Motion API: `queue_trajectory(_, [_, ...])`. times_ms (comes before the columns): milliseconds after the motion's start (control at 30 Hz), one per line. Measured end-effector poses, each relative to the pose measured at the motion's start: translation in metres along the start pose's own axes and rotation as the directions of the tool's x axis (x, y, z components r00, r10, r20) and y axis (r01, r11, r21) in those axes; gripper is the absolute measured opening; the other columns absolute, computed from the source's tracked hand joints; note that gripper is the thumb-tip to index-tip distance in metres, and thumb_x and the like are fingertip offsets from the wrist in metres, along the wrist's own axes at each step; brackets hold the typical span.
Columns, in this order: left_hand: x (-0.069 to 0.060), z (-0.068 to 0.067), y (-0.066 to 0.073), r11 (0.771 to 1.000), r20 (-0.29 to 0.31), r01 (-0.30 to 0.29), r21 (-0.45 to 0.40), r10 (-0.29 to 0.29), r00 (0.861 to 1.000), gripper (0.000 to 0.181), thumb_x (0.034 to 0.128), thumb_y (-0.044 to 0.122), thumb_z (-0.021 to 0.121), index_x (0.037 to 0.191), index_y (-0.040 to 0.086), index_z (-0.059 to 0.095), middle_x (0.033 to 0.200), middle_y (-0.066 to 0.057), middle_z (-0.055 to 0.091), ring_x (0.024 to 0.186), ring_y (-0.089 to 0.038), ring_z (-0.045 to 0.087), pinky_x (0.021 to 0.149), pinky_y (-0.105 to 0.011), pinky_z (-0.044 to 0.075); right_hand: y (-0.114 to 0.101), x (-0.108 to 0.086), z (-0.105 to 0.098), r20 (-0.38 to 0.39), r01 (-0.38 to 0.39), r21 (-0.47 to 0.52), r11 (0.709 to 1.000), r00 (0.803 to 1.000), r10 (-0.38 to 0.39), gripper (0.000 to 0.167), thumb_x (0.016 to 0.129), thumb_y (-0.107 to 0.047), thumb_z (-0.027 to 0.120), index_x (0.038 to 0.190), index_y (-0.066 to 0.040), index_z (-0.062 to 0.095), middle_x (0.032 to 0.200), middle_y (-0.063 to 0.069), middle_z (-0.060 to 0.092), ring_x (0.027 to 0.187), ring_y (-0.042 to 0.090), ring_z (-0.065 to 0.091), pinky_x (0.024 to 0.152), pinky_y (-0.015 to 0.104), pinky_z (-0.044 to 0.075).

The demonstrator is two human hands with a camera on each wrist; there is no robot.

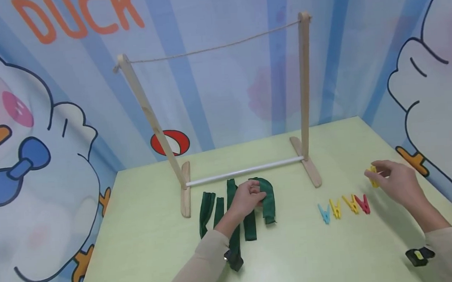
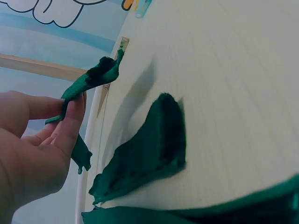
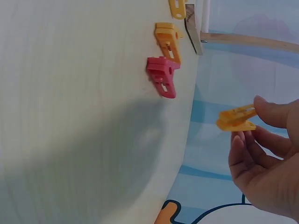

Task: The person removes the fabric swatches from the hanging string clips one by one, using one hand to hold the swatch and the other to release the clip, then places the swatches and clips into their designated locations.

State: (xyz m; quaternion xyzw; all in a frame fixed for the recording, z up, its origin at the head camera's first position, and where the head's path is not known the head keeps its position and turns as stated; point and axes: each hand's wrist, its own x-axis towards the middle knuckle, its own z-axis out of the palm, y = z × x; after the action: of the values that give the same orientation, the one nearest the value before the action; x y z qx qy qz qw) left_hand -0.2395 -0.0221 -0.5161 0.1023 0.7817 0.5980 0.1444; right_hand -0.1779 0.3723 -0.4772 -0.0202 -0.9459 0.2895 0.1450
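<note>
My left hand (image 1: 246,199) pinches a green fabric strip (image 1: 268,201) between thumb and fingers, lifted off the table; both its ends hang down in the left wrist view. More green strips (image 1: 207,209) lie under and beside the left forearm, partly hidden by it. Over the table's right side, my right hand (image 1: 399,182) holds a yellow clothespin (image 3: 236,117) by its handles between thumb and fingers. Below and left of that hand, a blue clothespin (image 1: 324,214), two yellow clothespins (image 1: 335,209) and a red clothespin (image 1: 363,204) lie in a row.
Behind the strips stands a wooden frame with two posts (image 1: 305,88), a string (image 1: 220,47) tied between their tops and a white rod (image 1: 247,170) low down. Its feet (image 1: 186,199) rest on the pale table (image 1: 295,257). A printed duck backdrop (image 1: 227,97) surrounds the table.
</note>
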Motion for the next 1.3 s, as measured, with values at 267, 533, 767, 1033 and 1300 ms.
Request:
queue_trajectory(267, [-0.008, 0.000, -0.005, 0.990, 0.014, 0.052, 0.129, -0.054, 0.998, 0.042, 0.0992, 0.011, 0.063, 0.138, -0.001, 0.053, 0.117, -0.014, 0.066, 0.087, -0.024, 0.070, 0.085, -0.041, 0.053, 0.014, -0.006, 0.005, 0.178, -0.085, -0.027, 0.996, 0.980, 0.088, 0.053, 0.096, -0.026, 0.067, 0.121, 0.019, 0.056, 0.104, 0.034, 0.064, 0.088, 0.043, 0.063, 0.064, 0.043, 0.055])
queue_trajectory(533, [-0.012, 0.003, -0.017, 0.969, -0.016, 0.069, 0.238, -0.068, 0.998, 0.038, 0.0997, 0.014, 0.062, 0.134, -0.004, 0.055, 0.111, -0.013, 0.068, 0.093, -0.023, 0.068, 0.087, -0.044, 0.053, 0.020, -0.010, 0.012, 0.231, -0.116, -0.055, 0.992, 0.965, 0.125, 0.053, 0.095, -0.024, 0.067, 0.120, 0.020, 0.055, 0.107, 0.037, 0.061, 0.088, 0.043, 0.062, 0.067, 0.046, 0.055])
queue_trajectory(767, [-0.010, 0.004, -0.019, 0.934, -0.054, 0.052, 0.354, -0.035, 0.998, 0.025, 0.1013, 0.018, 0.057, 0.086, 0.001, 0.067, 0.068, -0.008, 0.065, 0.049, -0.014, 0.064, 0.065, -0.031, 0.055, 0.022, -0.011, 0.013, 0.309, -0.170, -0.116, 0.979, 0.930, 0.198, 0.053, 0.094, -0.026, 0.069, 0.119, 0.019, 0.057, 0.110, 0.039, 0.058, 0.089, 0.043, 0.060, 0.068, 0.045, 0.054])
queue_trajectory(1033, [-0.015, 0.005, -0.006, 0.837, -0.045, 0.038, 0.546, -0.015, 0.999, 0.055, 0.0976, 0.018, 0.061, 0.050, 0.017, 0.034, 0.041, 0.008, 0.033, 0.036, -0.007, 0.036, 0.039, -0.024, 0.024, 0.024, -0.012, 0.017, 0.324, -0.173, -0.143, 0.975, 0.922, 0.211, 0.055, 0.093, -0.029, 0.070, 0.115, 0.020, 0.058, 0.108, 0.038, 0.060, 0.092, 0.046, 0.060, 0.073, 0.050, 0.053])
queue_trajectory(1300, [-0.016, 0.006, -0.005, 0.768, -0.061, 0.073, 0.636, -0.044, 0.997, 0.056, 0.0952, 0.024, 0.066, 0.049, 0.018, 0.035, 0.045, 0.009, 0.021, 0.039, -0.009, 0.021, 0.040, -0.025, 0.020, 0.024, -0.011, 0.017, 0.326, -0.208, -0.141, 0.968, 0.913, 0.244, 0.057, 0.093, -0.031, 0.071, 0.115, 0.020, 0.058, 0.105, 0.036, 0.061, 0.087, 0.041, 0.059, 0.072, 0.048, 0.052])
